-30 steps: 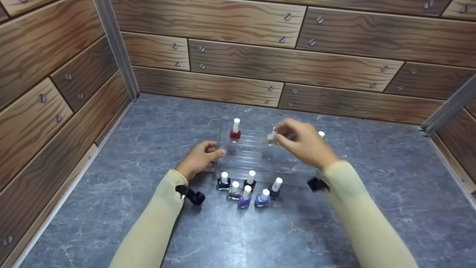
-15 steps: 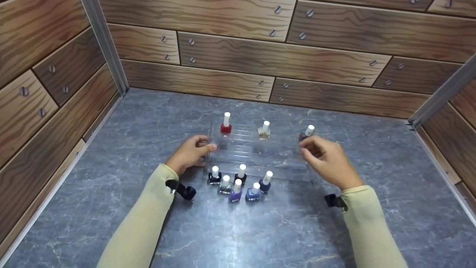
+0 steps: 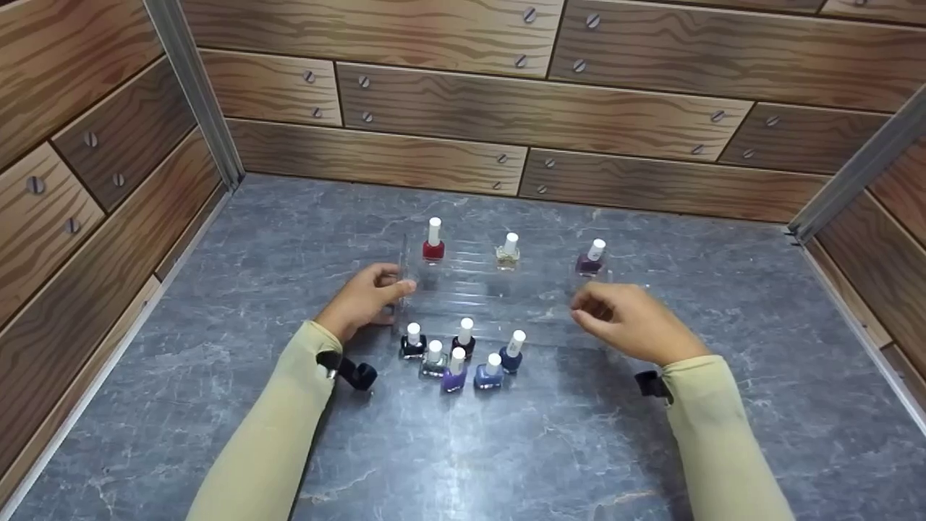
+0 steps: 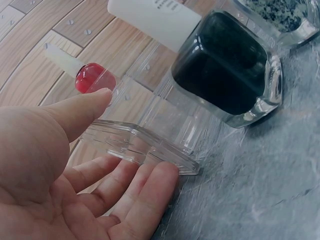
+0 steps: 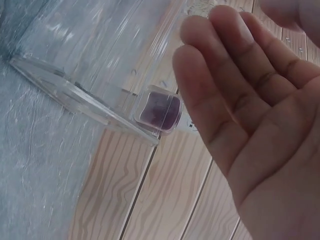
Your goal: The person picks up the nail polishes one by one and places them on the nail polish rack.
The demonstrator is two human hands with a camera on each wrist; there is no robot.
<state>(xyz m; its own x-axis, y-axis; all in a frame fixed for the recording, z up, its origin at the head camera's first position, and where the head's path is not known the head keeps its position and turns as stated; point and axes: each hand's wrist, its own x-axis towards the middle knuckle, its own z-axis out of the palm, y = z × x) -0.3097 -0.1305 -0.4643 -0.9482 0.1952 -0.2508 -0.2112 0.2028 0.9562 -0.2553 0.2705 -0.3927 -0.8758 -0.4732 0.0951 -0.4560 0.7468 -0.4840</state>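
Observation:
A clear stepped plastic rack (image 3: 492, 298) stands on the table. On its top step are a red nail polish bottle (image 3: 433, 250), a clear glittery one (image 3: 507, 256) and a dark purple one (image 3: 590, 262). My left hand (image 3: 367, 297) grips the rack's left side panel (image 4: 145, 142), thumb at its upper edge and fingers along its outer face. My right hand (image 3: 626, 318) hovers by the right end of the rack, fingers loosely bent and holding nothing. In the right wrist view the purple bottle (image 5: 160, 110) stands past the fingertips.
In front of the rack stand several more polish bottles: black (image 3: 413, 346), grey glitter (image 3: 434, 363), violet (image 3: 453, 378), light blue (image 3: 489, 375) and navy (image 3: 511, 358) among them. Wood-patterned walls (image 3: 434, 94) enclose the grey marbled table (image 3: 463, 449) at the back and sides.
The right hand let go of the clear glittery bottle, moved right to the purple bottle, then drew back toward me off it. The left hand stayed at the rack's side.

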